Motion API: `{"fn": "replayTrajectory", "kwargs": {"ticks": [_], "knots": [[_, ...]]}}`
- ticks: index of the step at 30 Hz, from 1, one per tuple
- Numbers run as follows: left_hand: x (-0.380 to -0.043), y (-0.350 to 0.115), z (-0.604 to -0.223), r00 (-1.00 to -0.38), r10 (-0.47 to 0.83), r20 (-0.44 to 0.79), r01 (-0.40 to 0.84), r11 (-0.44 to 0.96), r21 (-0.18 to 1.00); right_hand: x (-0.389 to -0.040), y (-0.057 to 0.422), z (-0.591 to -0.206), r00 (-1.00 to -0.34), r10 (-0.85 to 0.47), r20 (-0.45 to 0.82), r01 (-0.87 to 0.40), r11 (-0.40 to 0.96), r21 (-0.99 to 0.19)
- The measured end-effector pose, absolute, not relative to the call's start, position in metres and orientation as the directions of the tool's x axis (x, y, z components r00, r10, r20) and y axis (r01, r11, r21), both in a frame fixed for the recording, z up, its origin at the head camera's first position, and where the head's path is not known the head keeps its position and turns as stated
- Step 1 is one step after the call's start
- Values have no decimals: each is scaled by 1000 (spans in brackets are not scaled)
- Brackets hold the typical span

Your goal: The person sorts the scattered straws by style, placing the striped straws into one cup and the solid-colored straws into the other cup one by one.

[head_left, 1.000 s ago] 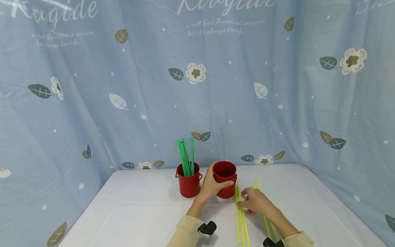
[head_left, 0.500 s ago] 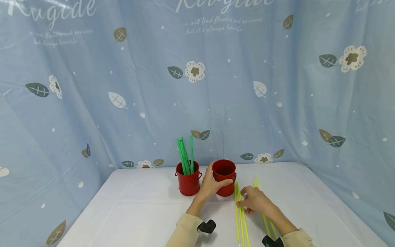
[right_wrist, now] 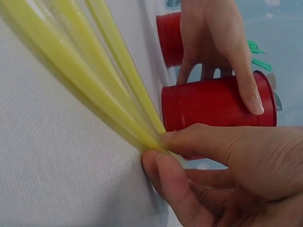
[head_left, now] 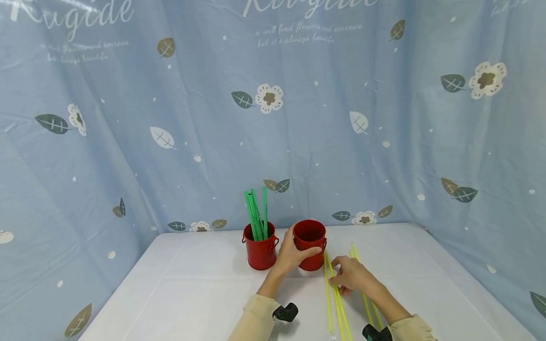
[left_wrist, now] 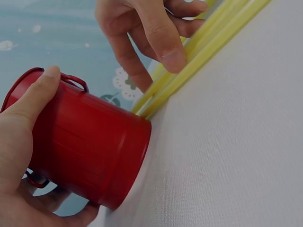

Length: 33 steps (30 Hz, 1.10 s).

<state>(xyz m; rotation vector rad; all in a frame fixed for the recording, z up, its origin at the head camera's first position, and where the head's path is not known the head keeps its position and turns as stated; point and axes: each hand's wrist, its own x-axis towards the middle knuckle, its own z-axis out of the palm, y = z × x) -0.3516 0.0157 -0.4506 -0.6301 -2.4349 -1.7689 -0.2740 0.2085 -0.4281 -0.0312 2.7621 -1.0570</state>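
My left hand grips a small red metal bucket around its side, thumb across the front. The bucket is upright on the table, and its visible inside holds nothing. Just right of it, my right hand pinches several thin yellow plastic sticks between thumb and fingertips. These sticks lie lengthwise toward me, their far ends close to the bucket's base. In the left wrist view the right thumb presses along the yellow sticks. More yellow sticks lie under the right wrist, partly hidden.
A second red bucket stands left of my left hand, with several green sticks upright in it. A white cloth covers the table. Behind hangs a blue patterned curtain.
The near ends of some yellow sticks have swung slightly right, away from the leftmost one, as my right fingers closed on them. The left hand and both buckets keep their places.
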Motion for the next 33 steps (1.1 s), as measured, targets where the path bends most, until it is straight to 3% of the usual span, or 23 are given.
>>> {"fn": "replayTrajectory", "kwargs": {"ticks": [33], "knots": [[-349,15,-450,-918,281,279,352,255,901,-279,219,-421,-992,-58,-110,39,696,-717]]}}
